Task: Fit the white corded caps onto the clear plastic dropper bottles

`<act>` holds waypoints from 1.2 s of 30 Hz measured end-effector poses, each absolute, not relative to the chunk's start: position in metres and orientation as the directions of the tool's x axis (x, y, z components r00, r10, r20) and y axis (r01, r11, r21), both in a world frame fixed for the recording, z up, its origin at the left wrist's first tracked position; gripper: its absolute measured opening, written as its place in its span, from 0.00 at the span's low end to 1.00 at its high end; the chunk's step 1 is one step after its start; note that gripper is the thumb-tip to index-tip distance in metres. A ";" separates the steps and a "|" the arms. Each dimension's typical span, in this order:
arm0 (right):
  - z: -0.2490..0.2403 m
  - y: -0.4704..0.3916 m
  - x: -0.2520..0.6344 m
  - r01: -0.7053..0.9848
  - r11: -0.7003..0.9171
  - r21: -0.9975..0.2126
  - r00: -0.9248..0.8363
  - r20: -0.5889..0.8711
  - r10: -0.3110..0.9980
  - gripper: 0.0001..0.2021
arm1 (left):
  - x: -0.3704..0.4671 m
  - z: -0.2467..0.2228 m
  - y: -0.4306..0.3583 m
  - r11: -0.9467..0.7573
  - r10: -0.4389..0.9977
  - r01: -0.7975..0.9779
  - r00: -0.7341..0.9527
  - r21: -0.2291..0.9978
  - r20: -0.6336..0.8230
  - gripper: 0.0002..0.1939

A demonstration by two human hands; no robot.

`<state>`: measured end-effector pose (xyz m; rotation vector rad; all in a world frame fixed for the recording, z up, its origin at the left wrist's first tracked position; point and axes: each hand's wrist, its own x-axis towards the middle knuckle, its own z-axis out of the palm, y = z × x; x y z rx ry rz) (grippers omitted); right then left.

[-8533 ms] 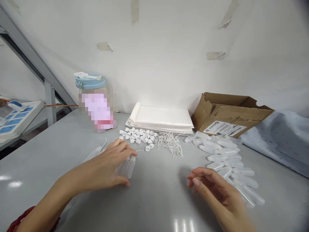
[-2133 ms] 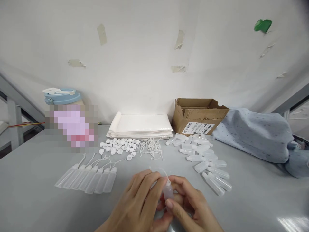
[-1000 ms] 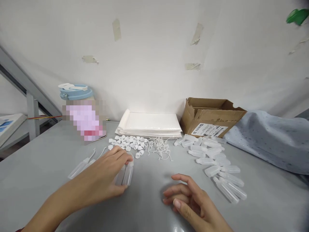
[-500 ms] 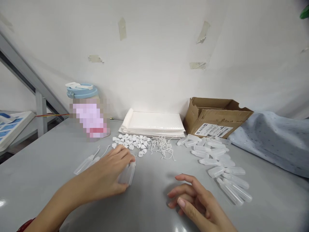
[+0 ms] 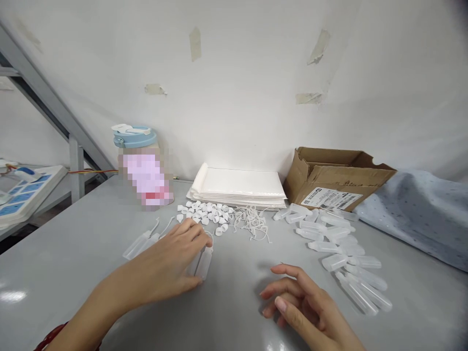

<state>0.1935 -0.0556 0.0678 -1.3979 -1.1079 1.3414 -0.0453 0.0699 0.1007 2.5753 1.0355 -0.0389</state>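
My left hand (image 5: 164, 265) reaches over several clear plastic bottles at the left centre, its thumb and fingertips closed around a bottle (image 5: 204, 262) at the right end of the row. Part of that row is hidden under the hand. Further left, bottles with looped cords (image 5: 139, 243) lie on the table. My right hand (image 5: 300, 302) hovers above the table with its fingers apart and nothing in it. White caps (image 5: 204, 212) form a loose pile behind my left hand, and thin white cords (image 5: 252, 222) lie tangled beside them. Several loose clear bottles (image 5: 334, 262) are spread on the right.
White padded envelopes (image 5: 241, 183) are stacked by the wall. An open cardboard box (image 5: 329, 185) and a pale blue cloth (image 5: 413, 214) stand at the back right. A blue-lidded container (image 5: 135, 138) and a metal frame (image 5: 76, 165) are at the left.
The view has shifted slightly, so things appear further right. My left hand stays at the same bottle group, and my right hand keeps its open pose.
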 end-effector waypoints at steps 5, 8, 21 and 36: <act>0.067 -0.055 0.193 0.031 -0.210 -0.977 0.038 -0.209 0.977 0.23 | -0.045 0.100 0.070 -0.653 0.672 0.682 0.722 0.329 -0.162 0.12; 0.067 -0.056 0.193 0.038 -0.206 -0.978 0.039 -0.204 0.978 0.22 | -0.047 0.099 0.070 -0.659 0.667 0.671 0.730 0.340 -0.148 0.12; 0.066 -0.056 0.194 0.047 -0.196 -0.979 0.025 -0.195 0.980 0.22 | -0.045 0.098 0.071 -0.626 0.686 0.697 0.706 0.351 -0.177 0.14; 0.065 -0.055 0.195 0.055 -0.186 -0.981 0.015 -0.186 0.982 0.21 | -0.045 0.100 0.070 -0.644 0.692 0.696 0.707 0.318 -0.146 0.12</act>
